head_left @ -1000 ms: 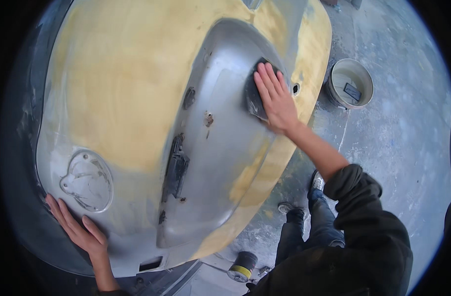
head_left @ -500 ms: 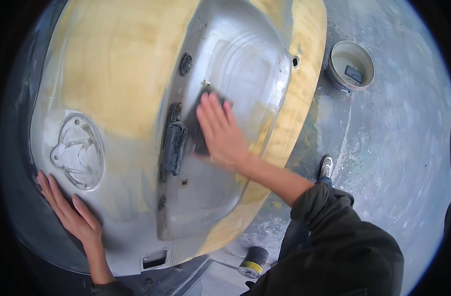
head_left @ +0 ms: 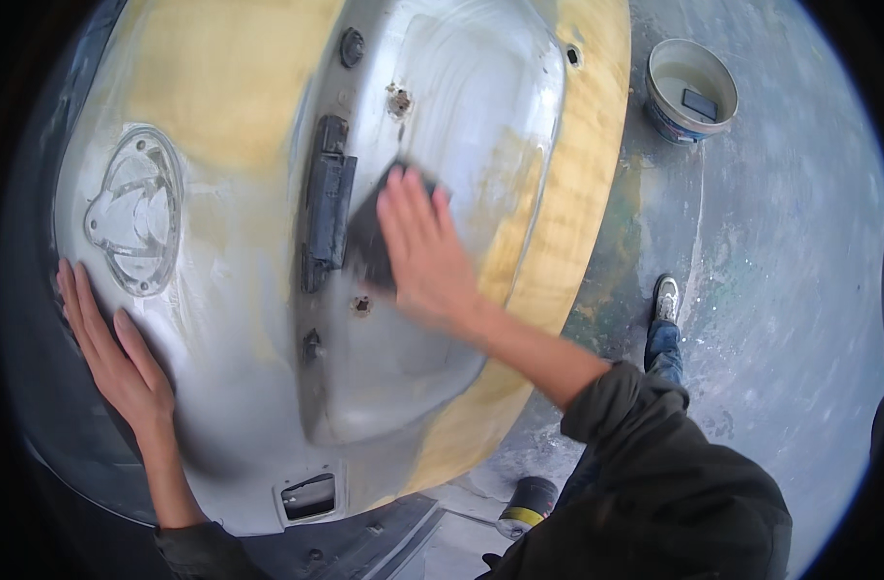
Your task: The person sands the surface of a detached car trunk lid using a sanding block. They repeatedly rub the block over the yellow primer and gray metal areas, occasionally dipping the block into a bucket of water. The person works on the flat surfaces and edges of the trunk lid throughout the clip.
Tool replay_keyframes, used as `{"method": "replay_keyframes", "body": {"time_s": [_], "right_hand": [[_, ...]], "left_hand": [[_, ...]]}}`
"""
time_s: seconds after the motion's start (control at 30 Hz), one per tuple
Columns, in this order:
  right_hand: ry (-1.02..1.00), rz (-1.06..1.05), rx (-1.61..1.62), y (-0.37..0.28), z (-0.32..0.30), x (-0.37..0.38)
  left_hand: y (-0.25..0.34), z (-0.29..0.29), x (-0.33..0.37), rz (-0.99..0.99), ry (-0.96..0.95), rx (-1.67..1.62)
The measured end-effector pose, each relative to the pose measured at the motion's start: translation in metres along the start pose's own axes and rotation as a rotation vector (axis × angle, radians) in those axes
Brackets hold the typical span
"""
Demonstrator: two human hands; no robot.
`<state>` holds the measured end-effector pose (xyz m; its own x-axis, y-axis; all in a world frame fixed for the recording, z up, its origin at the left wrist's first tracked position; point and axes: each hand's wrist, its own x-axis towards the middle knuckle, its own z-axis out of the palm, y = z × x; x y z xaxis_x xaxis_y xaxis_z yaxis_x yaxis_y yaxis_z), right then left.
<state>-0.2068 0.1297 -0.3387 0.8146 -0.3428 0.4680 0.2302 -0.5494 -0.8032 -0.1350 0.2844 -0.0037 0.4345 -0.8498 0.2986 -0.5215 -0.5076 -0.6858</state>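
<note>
A bare-metal and yellow-patched car body panel (head_left: 239, 367), likely a tailgate, spreads out in front of me. My right hand (head_left: 427, 256) lies with fingers together over a dark sheet of sandpaper (head_left: 372, 237), pressing it against the panel's grey recess (head_left: 442, 348). The paper sticks out left of the fingers, beside a black handle-like fitting (head_left: 328, 208). Part of it is hidden under my palm. My left hand (head_left: 118, 353) rests on the panel's left edge, fingers extended and holding nothing, just below an oval recess (head_left: 134, 213).
On the grey floor at the far right stands a bucket (head_left: 662, 108) with liquid and a dark rectangular block (head_left: 699, 104). A shoe (head_left: 666, 298) is planted to the right of the panel. A dark can with a yellow band (head_left: 529, 505) sits near me. Holes (head_left: 362, 305) pierce the recess.
The panel has shifted upward in the picture as the view moved. My right hand and the sandpaper have slid nearer to me along the recess, uncovering a rusty hole. My left hand stays at the edge.
</note>
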Motion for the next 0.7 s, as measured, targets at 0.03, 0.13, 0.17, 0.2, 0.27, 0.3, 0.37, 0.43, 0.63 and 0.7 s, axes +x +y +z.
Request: {"method": "replay_keyframes", "body": {"time_s": [0.03, 0.13, 0.17, 0.2, 0.27, 0.3, 0.37, 0.43, 0.63, 0.7], "right_hand": [[-0.136, -0.074, -0.252, -0.018, 0.010, -0.037], [-0.321, -0.298, -0.027, -0.051, 0.039, -0.149], [-0.405, -0.307, 0.138, -0.045, 0.032, -0.161], [-0.485, -0.324, 0.321, -0.043, 0.024, -0.171], [-0.319, -0.467, 0.148, 0.004, 0.024, -0.146], [-0.248, -0.396, 0.125, 0.027, 0.016, -0.126], [-0.091, -0.187, 0.001, 0.077, -0.021, -0.055], [0.091, 0.013, -0.133, 0.104, -0.043, -0.001], [0.119, 0.089, -0.135, 0.031, 0.002, -0.039], [-0.109, -0.001, -0.069, -0.002, 0.005, -0.102]], "left_hand": [[-0.001, -0.002, -0.003, 0.000, -0.003, 0.008], [-0.001, 0.006, 0.002, 0.004, 0.031, -0.009], [-0.003, 0.010, -0.001, 0.004, 0.032, -0.014], [-0.006, 0.005, -0.002, 0.005, 0.024, -0.002], [-0.009, 0.001, -0.003, 0.013, 0.032, 0.000], [-0.010, 0.000, -0.005, 0.014, 0.032, -0.002], [-0.013, 0.005, -0.008, 0.020, 0.039, 0.010], [-0.013, 0.006, -0.007, 0.025, 0.051, 0.019], [-0.017, 0.014, -0.010, 0.047, 0.098, 0.048], [-0.016, 0.012, -0.009, 0.043, 0.102, 0.109]]}}
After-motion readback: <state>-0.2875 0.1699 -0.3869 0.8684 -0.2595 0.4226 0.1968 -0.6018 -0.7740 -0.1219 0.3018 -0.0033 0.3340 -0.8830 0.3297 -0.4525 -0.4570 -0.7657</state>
